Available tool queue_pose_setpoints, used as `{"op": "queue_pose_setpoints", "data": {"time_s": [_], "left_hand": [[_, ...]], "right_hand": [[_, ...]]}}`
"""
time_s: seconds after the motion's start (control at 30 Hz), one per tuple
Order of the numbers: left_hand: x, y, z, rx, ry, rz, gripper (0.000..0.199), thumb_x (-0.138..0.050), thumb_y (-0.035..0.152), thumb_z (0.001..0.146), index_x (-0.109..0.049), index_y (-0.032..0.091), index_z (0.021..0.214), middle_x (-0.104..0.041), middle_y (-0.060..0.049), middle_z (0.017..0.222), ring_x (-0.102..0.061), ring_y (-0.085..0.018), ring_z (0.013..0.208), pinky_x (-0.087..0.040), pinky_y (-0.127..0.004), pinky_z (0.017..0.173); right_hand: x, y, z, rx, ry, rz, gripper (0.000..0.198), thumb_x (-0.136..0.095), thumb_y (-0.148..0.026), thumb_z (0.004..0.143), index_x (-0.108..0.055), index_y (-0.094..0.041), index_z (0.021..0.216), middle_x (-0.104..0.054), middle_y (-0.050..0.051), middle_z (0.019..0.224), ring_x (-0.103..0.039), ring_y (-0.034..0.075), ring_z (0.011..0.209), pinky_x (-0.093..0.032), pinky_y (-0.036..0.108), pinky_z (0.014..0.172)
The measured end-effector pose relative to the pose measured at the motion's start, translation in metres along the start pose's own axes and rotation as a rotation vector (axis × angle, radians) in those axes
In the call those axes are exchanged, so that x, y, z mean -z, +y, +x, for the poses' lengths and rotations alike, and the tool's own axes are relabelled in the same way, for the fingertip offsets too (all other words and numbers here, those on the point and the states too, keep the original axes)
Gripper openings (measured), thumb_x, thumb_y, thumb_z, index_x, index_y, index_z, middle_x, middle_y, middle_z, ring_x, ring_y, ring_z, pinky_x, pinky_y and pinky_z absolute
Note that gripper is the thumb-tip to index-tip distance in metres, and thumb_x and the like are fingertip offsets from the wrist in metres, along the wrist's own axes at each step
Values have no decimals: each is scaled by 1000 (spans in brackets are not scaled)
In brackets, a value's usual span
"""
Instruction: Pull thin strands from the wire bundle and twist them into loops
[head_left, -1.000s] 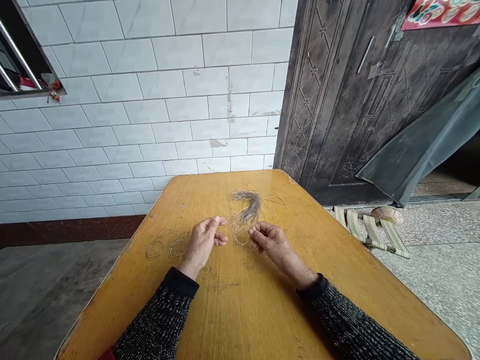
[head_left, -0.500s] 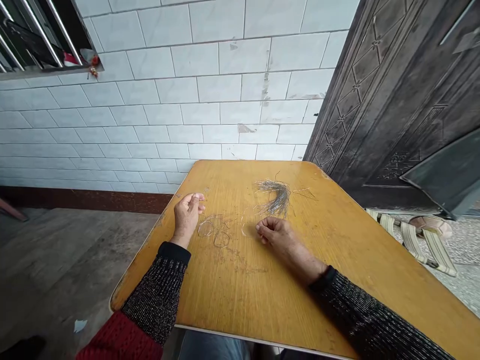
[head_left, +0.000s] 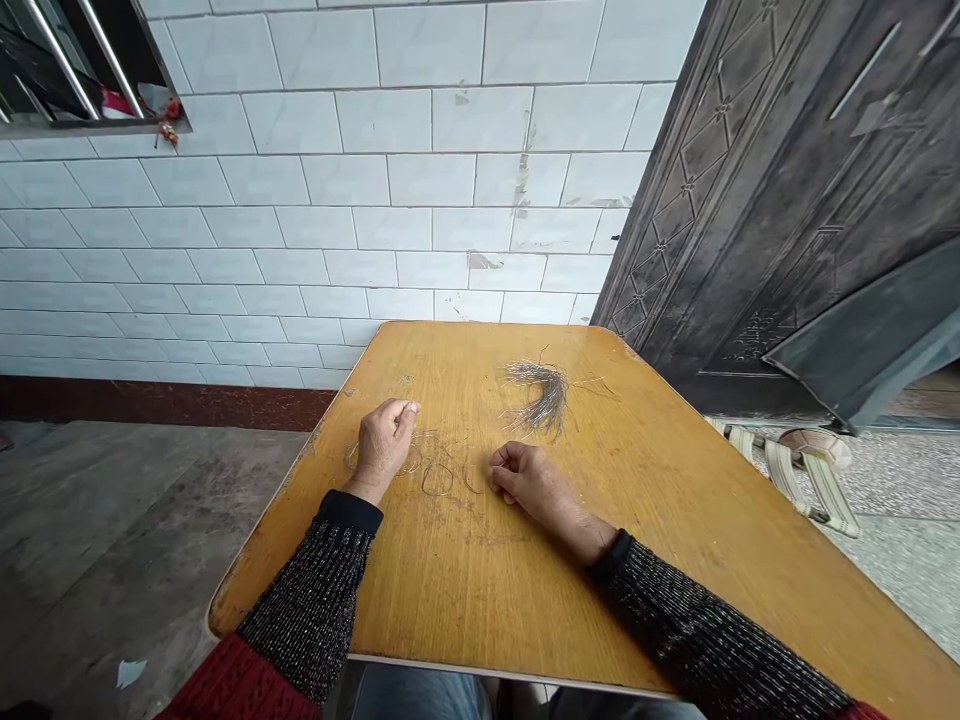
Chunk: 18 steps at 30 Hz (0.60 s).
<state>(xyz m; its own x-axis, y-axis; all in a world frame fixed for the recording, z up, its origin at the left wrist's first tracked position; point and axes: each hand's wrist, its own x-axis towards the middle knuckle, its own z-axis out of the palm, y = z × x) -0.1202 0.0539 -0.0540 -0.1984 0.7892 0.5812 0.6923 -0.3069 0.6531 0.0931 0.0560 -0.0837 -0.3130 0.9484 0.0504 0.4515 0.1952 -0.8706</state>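
My right hand (head_left: 529, 485) is pinched closed low over the table's middle. At its fingertips a thin curved wire (head_left: 469, 480) shows faintly. My left hand (head_left: 384, 447) is closed to the left, thumb pressed to the curled fingers; whatever lies between them is too small to make out. Below and between the hands, a small loop of thin wire (head_left: 437, 491) lies on the tabletop, with more looped wire beside it partly covered by my left hand. Beyond my right hand rests a loose bundle of grey wires (head_left: 550, 402).
The yellow wooden table (head_left: 450, 590) stands near a tiled wall (head_left: 390, 180). A dark carved door (head_left: 750, 220) is at the right, with a striped woven strap seat (head_left: 781, 465) by the table's right edge. A barred window (head_left: 75, 70) is at upper left.
My left hand has turned and closed more tightly, moving slightly right and down over the wire loops. My right hand has shifted slightly left with the thin wire. The view has also shifted.
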Motion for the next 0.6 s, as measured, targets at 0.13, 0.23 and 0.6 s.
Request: {"op": "queue_pose_setpoints", "data": {"time_s": [0.13,0.23,0.6], "left_hand": [[-4,8,-6,-156,-100,105,24,-43,27,81,-63,18,70,-62,-5,68,-58,-16,65,-41,-25,64],[-8,19,-13,-274,-220,96,24,-41,24,83,-63,18,74,-63,-6,74,-57,-16,71,-41,-26,67],[-26,42,-30,-630,-672,132,16,-46,18,82,-61,17,76,-61,-3,79,-53,-16,77,-41,-30,75]], "right_hand": [[7,-7,-7,112,61,-338,8,-50,-20,71,-56,-18,66,-58,1,58,-48,11,50,-29,22,48],[22,-6,-5,131,118,-448,14,-49,-25,75,-59,-18,67,-61,2,62,-50,12,55,-28,23,50],[104,25,29,1,323,-647,19,-44,-20,78,-63,-19,79,-65,7,84,-56,17,76,-31,23,58]]}}
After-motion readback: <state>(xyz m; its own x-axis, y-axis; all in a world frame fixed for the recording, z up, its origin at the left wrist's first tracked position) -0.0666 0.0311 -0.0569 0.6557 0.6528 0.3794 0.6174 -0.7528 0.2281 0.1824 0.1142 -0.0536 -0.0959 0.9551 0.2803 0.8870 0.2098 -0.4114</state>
